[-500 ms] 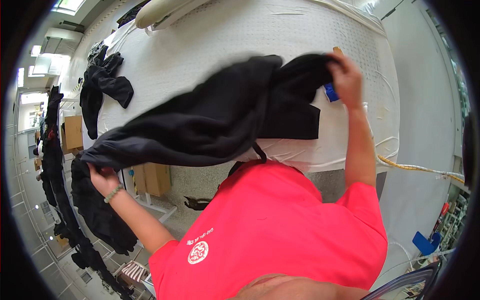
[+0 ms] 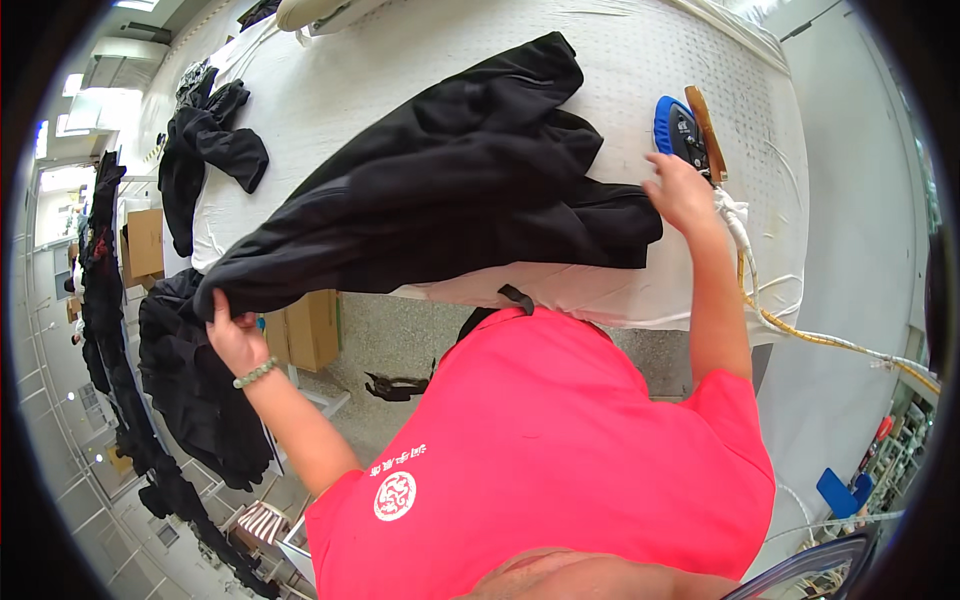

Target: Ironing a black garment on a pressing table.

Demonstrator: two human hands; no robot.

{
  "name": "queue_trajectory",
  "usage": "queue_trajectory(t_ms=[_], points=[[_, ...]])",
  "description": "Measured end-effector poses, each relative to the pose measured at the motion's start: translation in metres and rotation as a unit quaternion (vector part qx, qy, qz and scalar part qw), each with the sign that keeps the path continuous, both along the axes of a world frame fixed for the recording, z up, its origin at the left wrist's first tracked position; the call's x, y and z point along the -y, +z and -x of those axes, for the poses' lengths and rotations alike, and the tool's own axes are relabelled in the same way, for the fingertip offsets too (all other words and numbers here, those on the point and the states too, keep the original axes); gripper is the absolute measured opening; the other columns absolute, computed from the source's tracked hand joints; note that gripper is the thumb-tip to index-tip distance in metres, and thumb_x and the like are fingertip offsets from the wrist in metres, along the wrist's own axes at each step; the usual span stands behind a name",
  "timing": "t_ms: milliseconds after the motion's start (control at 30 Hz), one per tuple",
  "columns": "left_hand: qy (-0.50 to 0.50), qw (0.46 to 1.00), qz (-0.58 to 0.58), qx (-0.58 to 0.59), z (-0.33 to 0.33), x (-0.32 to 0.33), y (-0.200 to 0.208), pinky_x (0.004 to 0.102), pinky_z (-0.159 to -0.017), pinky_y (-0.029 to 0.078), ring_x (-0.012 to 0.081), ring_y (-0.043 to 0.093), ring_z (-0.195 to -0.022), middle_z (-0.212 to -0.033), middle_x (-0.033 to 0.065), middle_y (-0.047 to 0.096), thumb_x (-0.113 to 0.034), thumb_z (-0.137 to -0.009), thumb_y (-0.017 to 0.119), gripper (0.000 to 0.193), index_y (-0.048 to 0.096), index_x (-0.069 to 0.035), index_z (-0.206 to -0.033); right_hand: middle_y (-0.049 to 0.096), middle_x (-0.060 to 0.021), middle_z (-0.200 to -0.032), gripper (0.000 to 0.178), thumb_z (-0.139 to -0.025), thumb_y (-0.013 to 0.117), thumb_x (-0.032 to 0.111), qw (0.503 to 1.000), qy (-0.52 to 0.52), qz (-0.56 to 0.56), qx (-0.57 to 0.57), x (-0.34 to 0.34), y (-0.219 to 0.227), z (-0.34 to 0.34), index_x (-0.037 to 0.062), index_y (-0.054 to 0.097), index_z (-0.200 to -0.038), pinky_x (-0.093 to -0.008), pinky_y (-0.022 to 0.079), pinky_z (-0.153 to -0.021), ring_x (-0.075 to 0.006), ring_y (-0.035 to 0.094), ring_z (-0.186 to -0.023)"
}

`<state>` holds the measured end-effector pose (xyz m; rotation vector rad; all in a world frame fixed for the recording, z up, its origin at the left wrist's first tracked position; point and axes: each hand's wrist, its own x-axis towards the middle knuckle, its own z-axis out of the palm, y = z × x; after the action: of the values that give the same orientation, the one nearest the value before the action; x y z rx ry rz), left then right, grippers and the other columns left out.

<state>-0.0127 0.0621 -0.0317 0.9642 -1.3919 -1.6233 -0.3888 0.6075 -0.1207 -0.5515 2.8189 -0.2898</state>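
A long black garment (image 2: 430,190), its panels looking like trouser legs, lies slantwise across the white padded table. At its left end, over the table's near edge, my left hand (image 2: 237,335) pinches the cloth between thumb and fingers. My right hand (image 2: 682,192) is off the cloth, just beyond its right end, with the fingers apart and nothing in them. Close above that hand rests a steam iron (image 2: 684,135) with a blue rim, a dark body and a wooden handle (image 2: 706,130).
A white-wrapped hose (image 2: 736,225) and yellowish cord run from the iron off the right edge. More black clothing (image 2: 205,150) lies at the table's far left. Dark cloth (image 2: 195,390) hangs below my left hand, near cardboard boxes (image 2: 312,330). A pale padded arm (image 2: 310,12) stands at the back.
The garment, held up and blurred between both hands before, now lies flatter on the table. My right hand has let go of it and lowered, uncovering the iron. My left hand shifted slightly right.
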Motion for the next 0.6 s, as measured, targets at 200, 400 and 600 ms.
queue_trajectory(t_ms=[200,400,600], points=[[0.012,1.0,0.021,-0.003,0.026,-0.025,0.01,0.0225,-0.056,0.047,0.0121,0.063,-0.077,-0.106,0.003,0.072,-0.021,-0.099,0.069,0.021,0.068,-0.009,-0.116,0.064,-0.0119,-0.135,0.047,-0.084,0.074,0.017,0.968,0.102,0.099,-0.205,0.075,-0.089,0.028,0.0125,0.064,-0.13,-0.0396,0.045,-0.11,-0.0322,0.053,-0.134],[0.074,0.991,-0.063,-0.093,-0.048,0.099,0.081,0.0346,-0.086,0.062,0.0218,0.068,-0.106,-0.122,0.0097,0.07,-0.017,-0.102,0.063,0.025,0.067,-0.004,-0.123,0.066,-0.0175,-0.131,0.038,-0.081,0.073,0.009,0.915,0.147,0.351,-0.13,0.141,-0.057,0.032,0.0077,0.069,-0.119,-0.0397,0.049,-0.105,-0.0351,0.059,-0.128],[0.466,0.84,0.276,-0.024,0.016,0.232,0.319,0.05,-0.079,0.065,0.0295,0.071,-0.099,-0.121,0.0214,0.068,-0.025,-0.09,0.078,0.055,0.057,0.015,-0.122,0.068,-0.003,-0.084,0.021,-0.085,0.071,0.007,0.852,0.061,0.519,0.037,0.149,0.035,-0.024,0.0043,0.068,-0.105,-0.0258,0.049,-0.069,-0.0099,0.061,-0.075]])
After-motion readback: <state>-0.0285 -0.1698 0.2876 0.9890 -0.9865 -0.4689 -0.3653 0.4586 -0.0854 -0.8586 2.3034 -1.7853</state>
